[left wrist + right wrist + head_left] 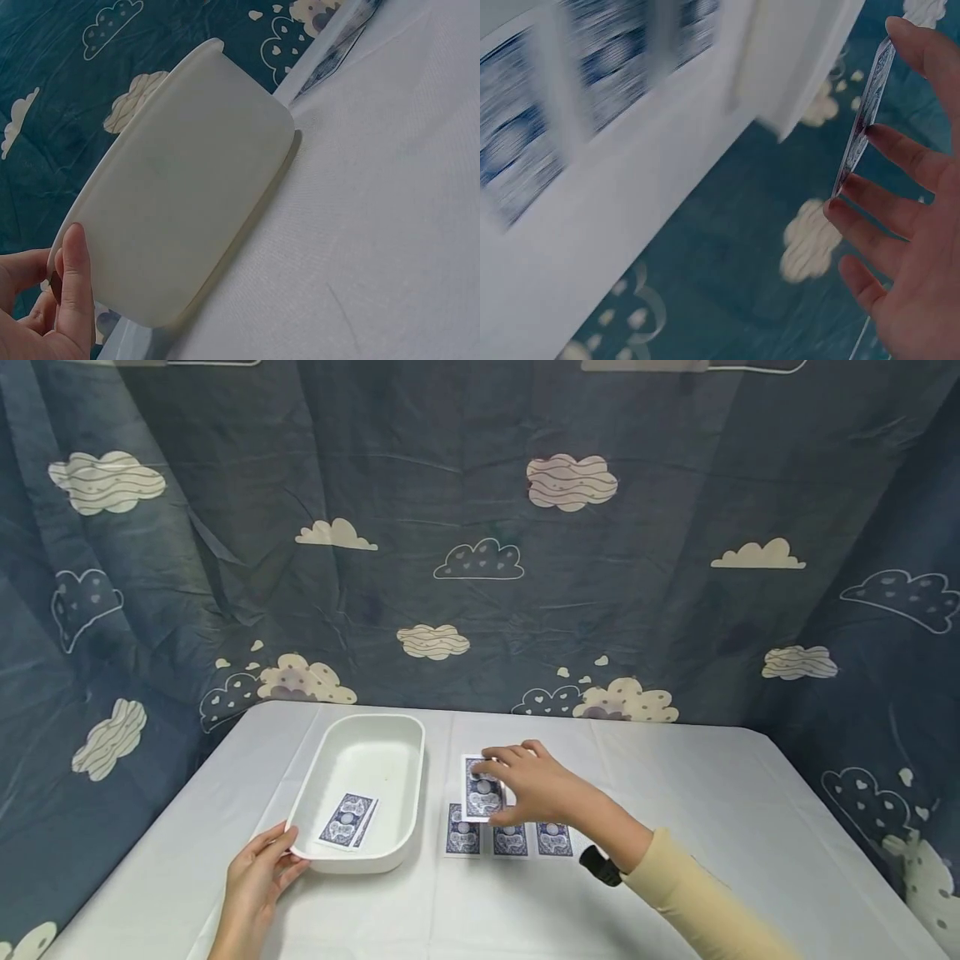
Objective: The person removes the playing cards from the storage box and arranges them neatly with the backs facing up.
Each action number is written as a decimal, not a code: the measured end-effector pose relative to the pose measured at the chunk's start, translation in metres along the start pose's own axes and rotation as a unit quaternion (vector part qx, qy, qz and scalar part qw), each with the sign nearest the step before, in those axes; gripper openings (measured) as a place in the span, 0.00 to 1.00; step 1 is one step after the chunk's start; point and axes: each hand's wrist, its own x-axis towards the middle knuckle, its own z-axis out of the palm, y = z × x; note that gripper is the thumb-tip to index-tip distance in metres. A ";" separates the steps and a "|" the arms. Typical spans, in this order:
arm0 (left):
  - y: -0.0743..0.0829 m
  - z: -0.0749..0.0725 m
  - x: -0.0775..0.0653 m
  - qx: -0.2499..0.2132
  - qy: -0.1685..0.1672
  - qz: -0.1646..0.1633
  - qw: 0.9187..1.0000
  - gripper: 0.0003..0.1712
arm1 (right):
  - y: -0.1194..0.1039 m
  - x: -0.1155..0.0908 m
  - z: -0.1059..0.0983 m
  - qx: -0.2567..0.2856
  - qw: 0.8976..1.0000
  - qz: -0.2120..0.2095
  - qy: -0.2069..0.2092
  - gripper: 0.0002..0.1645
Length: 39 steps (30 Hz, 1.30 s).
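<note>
My left hand (258, 872) pinches the rim of a white rectangular tub (408, 760) at its near left corner. The left wrist view shows the tub's plain outer wall (180, 180), the thumb (75, 285) lying along it. Inside the tub lie overlapping blue-backed playing cards (347, 820). My right hand (543, 787) holds one playing card (483, 797) by its edges, back showing, above the table. That card (866, 109) is nearly edge-on in the right wrist view, between thumb and fingertips. Below it, three blue-backed cards lie in a row: left (462, 835), middle (510, 843), right (555, 841).
A white cloth covers the table (675, 810). Behind and at both sides hangs a dark blue curtain (480, 610) with cloud prints. The tub stands left of the card row. A black band (600, 866) is around the right wrist.
</note>
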 end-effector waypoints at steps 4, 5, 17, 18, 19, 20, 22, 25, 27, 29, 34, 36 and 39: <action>0.001 -0.001 0.000 -0.005 -0.005 -0.004 1.000 0.05 | 0.023 -0.025 0.006 0.010 0.999 0.035 -0.006 0.40; 0.002 -0.001 0.000 -0.005 -0.006 -0.004 1.000 0.06 | 0.028 -0.031 0.008 0.011 0.999 0.040 -0.006 0.40; 0.005 -0.001 0.001 -0.007 -0.010 -0.007 1.000 0.06 | 0.076 -0.073 0.029 0.010 0.997 0.070 -0.020 0.40; 0.005 -0.002 0.001 -0.005 -0.012 -0.008 1.000 0.07 | 0.080 -0.076 0.031 0.010 0.997 0.071 -0.024 0.41; 0.006 -0.001 0.001 -0.001 -0.012 -0.007 1.000 0.08 | 0.082 -0.078 0.033 0.014 0.997 0.076 -0.028 0.41; 0.006 -0.001 0.001 -0.002 -0.009 -0.010 1.000 0.08 | 0.085 -0.080 0.036 0.014 0.996 0.080 -0.033 0.41; 0.006 -0.001 0.000 -0.002 -0.006 -0.011 1.000 0.08 | 0.090 -0.084 0.040 0.022 0.995 0.091 -0.046 0.42; 0.006 0.000 -0.001 -0.007 -0.005 -0.009 1.000 0.06 | 0.095 -0.087 0.048 0.042 0.990 0.115 -0.070 0.42; 0.006 0.000 -0.001 -0.009 -0.005 -0.009 1.000 0.05 | 0.098 -0.089 0.052 0.054 0.987 0.129 -0.084 0.43; 0.005 0.000 -0.001 -0.011 -0.004 -0.007 1.000 0.05 | 0.099 -0.089 0.056 0.066 0.983 0.142 -0.098 0.43; 0.003 0.001 0.000 0.005 0.005 -0.007 1.000 0.11 | 0.102 -0.088 0.061 0.080 0.976 0.156 -0.125 0.44; 0.002 0.002 0.000 0.017 0.010 -0.008 1.000 0.19 | 0.104 -0.088 0.060 0.087 0.975 0.158 -0.132 0.44; 0.002 0.002 0.001 0.025 0.012 -0.009 1.000 0.23 | 0.105 -0.087 0.061 0.100 0.970 0.166 -0.145 0.45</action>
